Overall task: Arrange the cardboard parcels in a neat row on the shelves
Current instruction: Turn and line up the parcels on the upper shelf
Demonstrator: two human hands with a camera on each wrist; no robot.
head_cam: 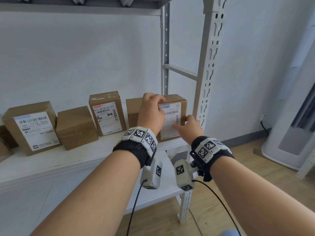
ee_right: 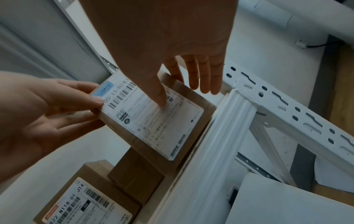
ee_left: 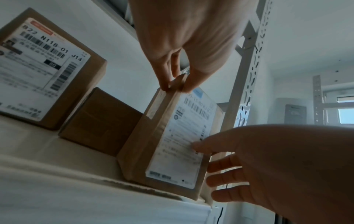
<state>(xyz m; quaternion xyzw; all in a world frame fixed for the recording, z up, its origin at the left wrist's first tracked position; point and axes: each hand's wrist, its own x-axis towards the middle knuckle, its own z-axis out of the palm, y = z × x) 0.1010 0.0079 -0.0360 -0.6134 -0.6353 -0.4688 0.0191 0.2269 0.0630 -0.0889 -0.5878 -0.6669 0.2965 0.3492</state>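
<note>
Several cardboard parcels stand along a white shelf board [head_cam: 68, 160]. At the right end is a labelled parcel [head_cam: 172, 116] [ee_left: 172, 144] [ee_right: 153, 125], upright near the front edge. My left hand [head_cam: 151, 109] [ee_left: 177, 84] [ee_right: 57, 109] pinches its top left corner between thumb and fingers. My right hand [head_cam: 189, 126] [ee_left: 268, 163] [ee_right: 172, 84] holds its right edge, thumb on the label and fingers down the side. Behind it stands a plain parcel [head_cam: 133, 113]. Further left are a tall labelled parcel [head_cam: 107, 114] [ee_left: 44, 72], a plain box [head_cam: 75, 128] and a big labelled box [head_cam: 32, 128].
The rack's slotted upright [head_cam: 211, 65] rises just right of the held parcel. A lower shelf [head_cam: 167, 176] lies under my wrists and another shelf [head_cam: 85, 9] runs overhead. More box corners [head_cam: 5, 138] show at the far left. A white appliance [head_cam: 289, 142] stands on the wooden floor.
</note>
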